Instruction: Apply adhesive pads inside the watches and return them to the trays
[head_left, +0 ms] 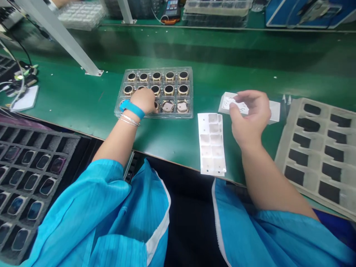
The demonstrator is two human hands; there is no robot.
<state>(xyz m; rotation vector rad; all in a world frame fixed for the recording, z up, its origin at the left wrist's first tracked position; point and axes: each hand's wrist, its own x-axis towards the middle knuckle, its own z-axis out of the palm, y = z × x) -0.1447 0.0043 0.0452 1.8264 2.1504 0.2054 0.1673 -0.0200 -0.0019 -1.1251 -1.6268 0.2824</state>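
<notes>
Our left hand [143, 101] bunches its fingers narrow over the lower left of the clear tray [153, 70], which holds round watch cases [169, 76] in rows; whether they grip one, we cannot tell. Our right hand [250, 116] pinches a white sheet [274, 111]. A white strip [211, 142] lies just left of those fingers, a foam tray [314, 148] to their right.

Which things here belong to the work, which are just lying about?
In use:
left hand, on round gold-rimmed parts in a clear plastic tray
right hand, holding a white sheet
white pad strip, probably

Lying about:
foam tray with black cutouts
tray of dark oval devices
cables
</notes>
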